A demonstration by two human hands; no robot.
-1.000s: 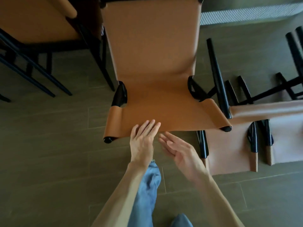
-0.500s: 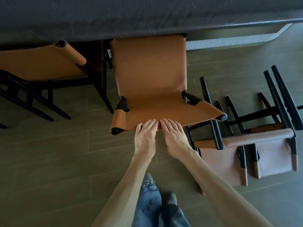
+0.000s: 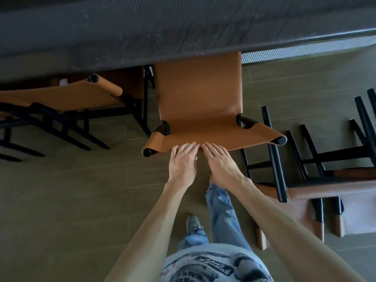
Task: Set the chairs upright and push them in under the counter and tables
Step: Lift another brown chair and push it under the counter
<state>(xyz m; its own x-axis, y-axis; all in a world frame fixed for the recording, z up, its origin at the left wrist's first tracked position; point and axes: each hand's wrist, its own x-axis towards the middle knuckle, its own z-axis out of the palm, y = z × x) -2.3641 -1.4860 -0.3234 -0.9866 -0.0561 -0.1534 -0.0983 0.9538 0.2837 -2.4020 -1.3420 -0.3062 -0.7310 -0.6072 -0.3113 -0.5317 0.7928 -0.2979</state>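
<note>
Our left hand (image 3: 183, 161) and right hand (image 3: 220, 163) lie flat side by side, fingers straight, on the near edge of the upright tan chair (image 3: 199, 98), which reaches under the dark counter (image 3: 183, 31). On the tiled floor (image 3: 71, 200) to the right, another chair (image 3: 325, 188) lies tipped over.

Grey-brown tiled floor (image 3: 71, 200); pale ribbed grille (image 3: 305, 50) at far right

Chair (image 3: 199, 102) pushed further under the counter (image 3: 183, 33) edge; left hand (image 3: 183, 161) and right hand (image 3: 220, 163) now flat together on its top rail.
</note>
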